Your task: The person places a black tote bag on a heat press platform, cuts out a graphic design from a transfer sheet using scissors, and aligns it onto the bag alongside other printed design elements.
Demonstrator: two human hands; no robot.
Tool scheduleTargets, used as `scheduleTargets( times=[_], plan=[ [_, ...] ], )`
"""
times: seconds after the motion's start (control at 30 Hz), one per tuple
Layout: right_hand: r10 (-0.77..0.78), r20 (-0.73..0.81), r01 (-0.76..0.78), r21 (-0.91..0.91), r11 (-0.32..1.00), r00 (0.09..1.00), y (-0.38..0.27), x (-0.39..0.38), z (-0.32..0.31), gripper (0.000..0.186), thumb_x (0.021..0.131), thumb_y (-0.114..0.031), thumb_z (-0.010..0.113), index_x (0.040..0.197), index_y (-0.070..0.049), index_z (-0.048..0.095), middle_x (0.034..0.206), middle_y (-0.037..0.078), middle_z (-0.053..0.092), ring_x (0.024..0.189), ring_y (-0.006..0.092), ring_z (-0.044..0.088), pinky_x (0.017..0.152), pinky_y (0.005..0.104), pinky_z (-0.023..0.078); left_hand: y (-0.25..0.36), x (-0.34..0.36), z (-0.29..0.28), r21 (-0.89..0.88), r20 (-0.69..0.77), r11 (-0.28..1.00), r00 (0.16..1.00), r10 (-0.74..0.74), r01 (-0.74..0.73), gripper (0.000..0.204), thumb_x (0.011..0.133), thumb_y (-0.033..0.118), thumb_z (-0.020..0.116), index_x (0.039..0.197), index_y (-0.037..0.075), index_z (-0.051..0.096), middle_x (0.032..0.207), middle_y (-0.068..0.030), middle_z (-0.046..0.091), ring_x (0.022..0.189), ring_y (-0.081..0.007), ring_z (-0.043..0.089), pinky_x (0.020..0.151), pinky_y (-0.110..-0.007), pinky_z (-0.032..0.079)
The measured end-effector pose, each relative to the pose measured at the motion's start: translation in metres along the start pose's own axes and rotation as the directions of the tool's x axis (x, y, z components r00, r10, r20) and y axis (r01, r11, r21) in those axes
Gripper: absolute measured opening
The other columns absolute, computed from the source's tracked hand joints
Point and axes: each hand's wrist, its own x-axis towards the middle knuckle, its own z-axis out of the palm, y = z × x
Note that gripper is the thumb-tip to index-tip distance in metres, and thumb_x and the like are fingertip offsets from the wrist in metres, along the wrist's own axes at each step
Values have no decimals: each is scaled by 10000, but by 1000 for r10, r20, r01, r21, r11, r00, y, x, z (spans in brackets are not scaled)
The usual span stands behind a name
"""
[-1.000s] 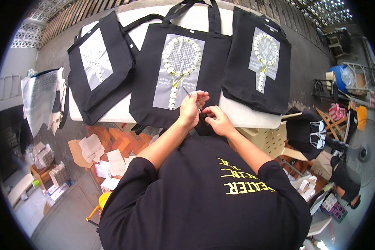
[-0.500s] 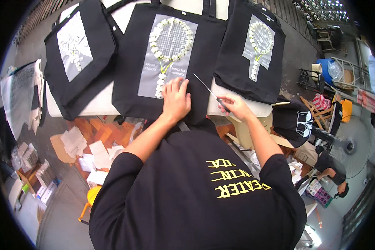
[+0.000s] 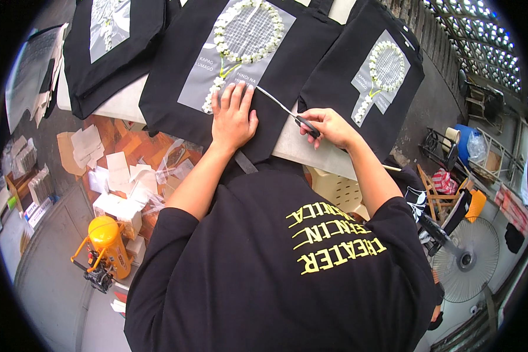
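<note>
The fingers of the left hand (image 3: 233,120) lie flat and slightly spread over the foot of a grey panel (image 3: 240,44) on the middle black tote bag (image 3: 287,64), hiding part of its printed lettering. The right hand (image 3: 328,128) curls its fingers round the black handle of a slim metal tool (image 3: 284,109), whose shaft points up and left, its tip just beside the left fingertips; whether it touches the cloth cannot be told. The panel shows a racket shape edged in white flowers.

Either side lie more black bags: the left bag (image 3: 100,73), cut off at the top of the view, and the right bag (image 3: 334,73), near the tool hand. All three cover most of a white table (image 3: 302,141), bare in the gap below the right bag.

Close under the table edge stands a beige chair (image 3: 340,188) with a perforated back. To the left, loose papers and cardboard (image 3: 120,170) litter a reddish-brown wooden floor (image 3: 111,124), near a yellow tank (image 3: 108,234). Farther right are a fan (image 3: 466,258), a blue drum (image 3: 466,144) and a metal rack (image 3: 501,146), below a latticed wall (image 3: 478,35).
</note>
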Motion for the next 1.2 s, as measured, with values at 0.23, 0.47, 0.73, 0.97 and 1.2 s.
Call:
scheduleTargets(
  times=[0.23, 0.47, 0.73, 0.97, 1.2],
  plan=[
    [30, 46, -31, 10, 999, 998, -3, 6, -12, 189, 999, -143, 607, 1112, -10, 681, 845, 21, 656, 646, 85, 620, 510, 233, 531, 1, 2, 1, 4, -10, 1000, 1000, 1, -1, 601, 807, 255, 660, 1379, 103, 556, 1435, -110, 487, 1365, -311, 412, 1183, -553, 250],
    [52, 34, -53, 32, 998, 998, -4, 9, -8, 172, 1009, -119, 583, 1101, -13, 682, 821, 14, 649, 630, 78, 605, 499, 232, 520, 1, 5, -1, 8, -13, 1000, 1000, 10, -10, 597, 789, 246, 664, 1359, 96, 570, 1421, -120, 488, 1352, -314, 414, 1181, -546, 265],
    [43, -19, -45, -133, 990, 999, -16, 7, -3, 207, 996, -91, 559, 1102, -7, 716, 827, 12, 651, 649, 82, 604, 503, 242, 515, 2, 6, -2, 14, 4, 1000, 1000, 6, -7, 600, 787, 244, 659, 1362, 98, 570, 1416, -121, 489, 1352, -313, 413, 1178, -550, 260],
    [20, -15, -23, -226, 974, 1000, -16, 18, -9, 307, 974, -64, 556, 1243, -53, 703, 877, 36, 688, 637, 94, 606, 495, 258, 520, 2, 7, -2, 12, 15, 1000, 1000, 6, -6, 603, 791, 248, 650, 1370, 100, 566, 1421, -124, 488, 1349, -316, 418, 1177, -552, 255],
    [13, -20, -19, -301, 953, 1000, -31, 20, -12, 308, 958, -49, 585, 1239, -54, 711, 885, 37, 698, 625, 88, 590, 477, 263, 508, 2, 5, 0, 11, 16, 1000, 1000, 0, 0, 617, 793, 249, 648, 1387, 110, 554, 1434, -122, 482, 1354, -315, 416, 1176, -552, 254]
  ],
)
